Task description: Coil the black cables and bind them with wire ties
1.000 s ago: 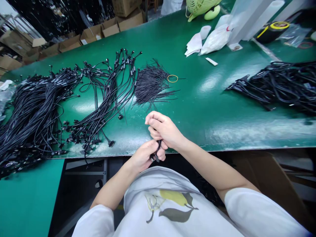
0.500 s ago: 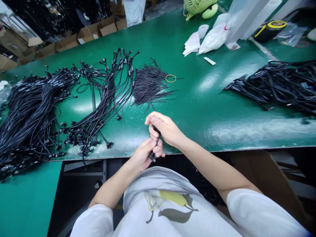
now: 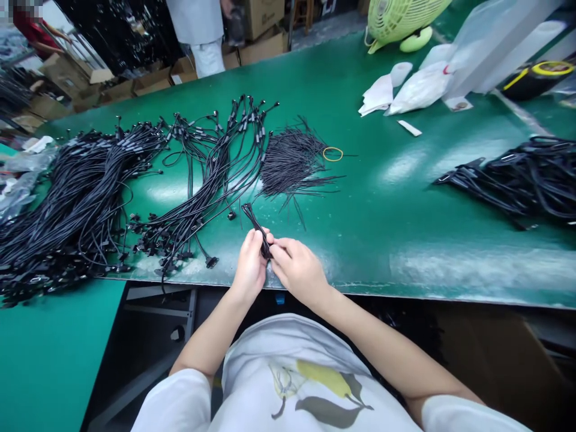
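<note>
A folded black cable [image 3: 256, 219] is held upright and slightly tilted above the front edge of the green table [image 3: 360, 240]. My left hand [image 3: 250, 264] is closed around its middle, thumb on top. From the right, my right hand [image 3: 299, 267] pinches the same bundle, fingertips pressed against it; whether a tie lies between them is hidden. Beyond my hands lies a heap of short thin black ties [image 3: 292, 159]. Left of that is a loose bunch of black cables [image 3: 211, 174] with small connectors at both ends.
A bigger cable pile [image 3: 90, 192] covers the table's left end. Bundled black cables [image 3: 513, 180] lie at the right. A yellow rubber band [image 3: 333, 154] sits by the ties. Farther back are a green fan [image 3: 405, 21], a white bag [image 3: 420, 90] and a person [image 3: 198, 30].
The cable, earlier mostly hidden in my hands, now shows as a folded bundle. My left hand has moved up to its middle, and my right hand has come down beside it. The view has shifted left.
</note>
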### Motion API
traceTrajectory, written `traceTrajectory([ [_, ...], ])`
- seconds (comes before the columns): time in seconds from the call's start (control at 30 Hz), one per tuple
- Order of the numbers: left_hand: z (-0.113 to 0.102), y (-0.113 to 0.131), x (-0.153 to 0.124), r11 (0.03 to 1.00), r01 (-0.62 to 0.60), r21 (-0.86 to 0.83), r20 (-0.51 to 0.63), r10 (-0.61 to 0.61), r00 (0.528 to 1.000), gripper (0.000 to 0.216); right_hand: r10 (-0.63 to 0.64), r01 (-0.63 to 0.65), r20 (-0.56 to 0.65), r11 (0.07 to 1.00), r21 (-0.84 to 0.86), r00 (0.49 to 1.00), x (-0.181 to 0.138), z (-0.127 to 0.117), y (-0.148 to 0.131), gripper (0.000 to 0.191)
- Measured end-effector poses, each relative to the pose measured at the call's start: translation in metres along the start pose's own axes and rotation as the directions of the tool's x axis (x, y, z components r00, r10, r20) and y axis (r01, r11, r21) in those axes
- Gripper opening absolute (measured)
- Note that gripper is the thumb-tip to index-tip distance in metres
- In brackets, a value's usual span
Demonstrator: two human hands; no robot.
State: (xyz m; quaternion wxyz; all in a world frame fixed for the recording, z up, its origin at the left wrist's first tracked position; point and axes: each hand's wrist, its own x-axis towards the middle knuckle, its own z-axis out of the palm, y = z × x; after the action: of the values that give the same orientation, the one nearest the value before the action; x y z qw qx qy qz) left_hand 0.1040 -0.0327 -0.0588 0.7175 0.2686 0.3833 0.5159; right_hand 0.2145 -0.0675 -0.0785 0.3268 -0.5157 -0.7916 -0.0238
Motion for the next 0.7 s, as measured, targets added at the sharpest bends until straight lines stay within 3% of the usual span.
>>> traceTrajectory([
  [0.13,-0.006,0.007,-0.002,0.988,0.077,0.135,0.040,-0.083,0.996,0.025,-0.332,0.332,-0.019,0.943,-0.015,0.943,-0.002,-0.005,0.008,0.025],
  [0.23,-0.009,0.011,-0.007,0.926,-0.007,0.378,0.110,-0.037,0.993,0.025,-0.402,0.390,0.063,0.909,0.144,0.913,-0.001,-0.026,0.016,0.027],
  [0.3,-0.011,0.013,-0.011,0.784,-0.139,0.605,0.176,0.038,0.984,0.025,-0.410,0.402,0.047,0.907,0.122,0.911,0.003,-0.044,0.022,0.031],
  [0.4,-0.013,0.017,-0.015,0.412,-0.341,0.845,0.327,0.107,0.939,0.027,-0.404,0.410,0.098,0.911,-0.046,0.910,0.014,-0.061,0.030,0.039],
  [0.47,-0.015,0.018,-0.018,0.171,-0.453,0.875,0.449,0.065,0.891,0.028,-0.388,0.420,0.231,0.901,-0.109,0.892,0.020,-0.060,0.036,0.033],
  [0.53,-0.017,0.017,-0.021,-0.003,-0.540,0.842,0.540,-0.021,0.842,0.030,-0.369,0.433,0.354,0.894,-0.119,0.859,0.020,-0.053,0.042,0.025],
  [0.63,-0.020,0.017,-0.024,-0.114,-0.565,0.817,0.549,-0.143,0.823,0.033,-0.382,0.459,0.443,0.885,-0.077,0.811,0.012,-0.044,0.045,0.022],
  [0.7,-0.020,0.020,-0.024,-0.054,-0.521,0.852,0.494,-0.248,0.833,0.034,-0.399,0.480,0.429,0.872,-0.097,0.810,0.006,-0.044,0.043,0.018],
])
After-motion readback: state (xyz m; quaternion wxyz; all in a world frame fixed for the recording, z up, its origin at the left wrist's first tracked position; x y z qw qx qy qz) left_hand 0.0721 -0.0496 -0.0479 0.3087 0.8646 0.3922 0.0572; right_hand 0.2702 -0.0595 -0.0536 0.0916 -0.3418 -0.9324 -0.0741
